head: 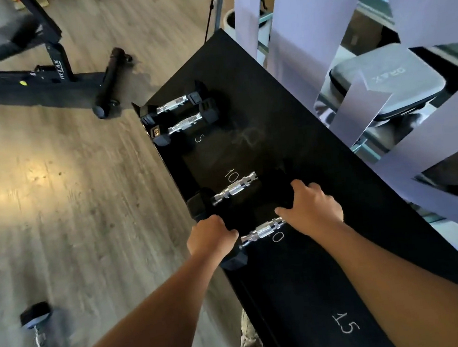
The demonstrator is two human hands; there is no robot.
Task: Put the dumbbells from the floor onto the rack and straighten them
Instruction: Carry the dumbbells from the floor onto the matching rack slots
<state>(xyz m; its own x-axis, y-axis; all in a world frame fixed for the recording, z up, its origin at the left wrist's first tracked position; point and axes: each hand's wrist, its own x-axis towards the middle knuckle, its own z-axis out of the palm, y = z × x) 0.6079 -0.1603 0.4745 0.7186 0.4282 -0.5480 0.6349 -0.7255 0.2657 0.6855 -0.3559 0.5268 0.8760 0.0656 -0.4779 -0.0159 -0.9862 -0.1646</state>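
Note:
A black rack (pixel 296 127) runs from upper middle to lower right, chalk-marked 5, 10 and 15. A black dumbbell with a chrome handle (pixel 264 231) lies across it at a 10 mark. My left hand (pixel 210 238) grips its near head at the rack's front edge. My right hand (pixel 311 208) grips its far head. A second dumbbell (pixel 235 188) lies just beyond, parallel. Two small dumbbells (pixel 178 113) sit side by side at the 5 mark. One dumbbell (pixel 41 340) lies on the wooden floor at lower left.
A black weight bench frame (pixel 53 78) with a wheeled crossbar stands on the floor at upper left. Behind the rack is a mirrored wall with white strips (pixel 347 22). The rack's 15 section (pixel 345 321) holds nothing.

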